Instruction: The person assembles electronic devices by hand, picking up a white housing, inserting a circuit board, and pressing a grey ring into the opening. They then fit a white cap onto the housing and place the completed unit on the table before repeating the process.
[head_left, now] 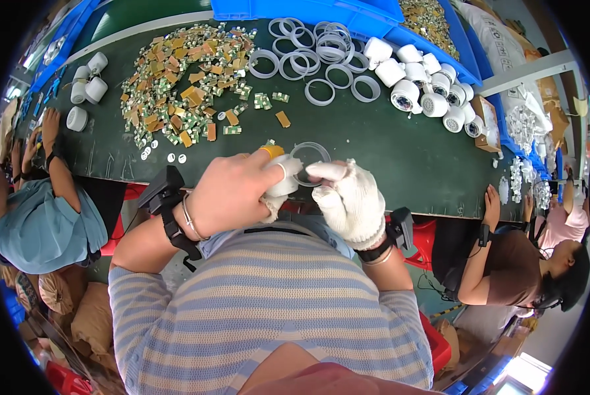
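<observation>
My left hand (pixel 232 187), bare over its back, has its fingers curled closed near the table's front edge. White fabric (pixel 280 191) covers or sits in its fingertips; I cannot tell whether it is worn or held. A yellow band or piece (pixel 272 151) shows at the index finger, with a bit of green board beside it. In a white knit glove, my right hand (pixel 355 205) pinches the near side of a clear plastic ring (pixel 311 143). The ring lies between both hands, close to the left fingertips. What else the left fingers hold is hidden.
Beyond my hands spreads a pile of small green-and-tan circuit boards (pixel 176 85). Several clear rings (pixel 319 92) and white camera-like housings (pixel 433 104) lie to its right. Blue bins (pixel 308 10) line the back. People sit at both sides, one hand (pixel 492 205) resting on the right edge.
</observation>
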`<action>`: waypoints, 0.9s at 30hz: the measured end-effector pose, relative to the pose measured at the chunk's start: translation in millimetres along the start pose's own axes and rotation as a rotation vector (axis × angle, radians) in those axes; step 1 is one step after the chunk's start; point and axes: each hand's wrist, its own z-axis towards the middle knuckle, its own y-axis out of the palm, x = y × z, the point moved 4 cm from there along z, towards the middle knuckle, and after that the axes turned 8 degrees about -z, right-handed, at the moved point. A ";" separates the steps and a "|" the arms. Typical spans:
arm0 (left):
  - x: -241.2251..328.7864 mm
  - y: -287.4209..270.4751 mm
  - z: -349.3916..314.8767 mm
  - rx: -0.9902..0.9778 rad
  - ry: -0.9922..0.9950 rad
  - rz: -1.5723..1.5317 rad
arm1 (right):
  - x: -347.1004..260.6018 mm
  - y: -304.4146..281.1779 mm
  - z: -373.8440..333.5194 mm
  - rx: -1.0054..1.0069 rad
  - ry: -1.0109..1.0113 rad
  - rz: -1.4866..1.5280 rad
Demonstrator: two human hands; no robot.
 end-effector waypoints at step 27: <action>-28.8 47.0 -6.9 0.140 -0.361 -1.861 | 11.8 4.1 -1.3 -0.204 0.564 1.035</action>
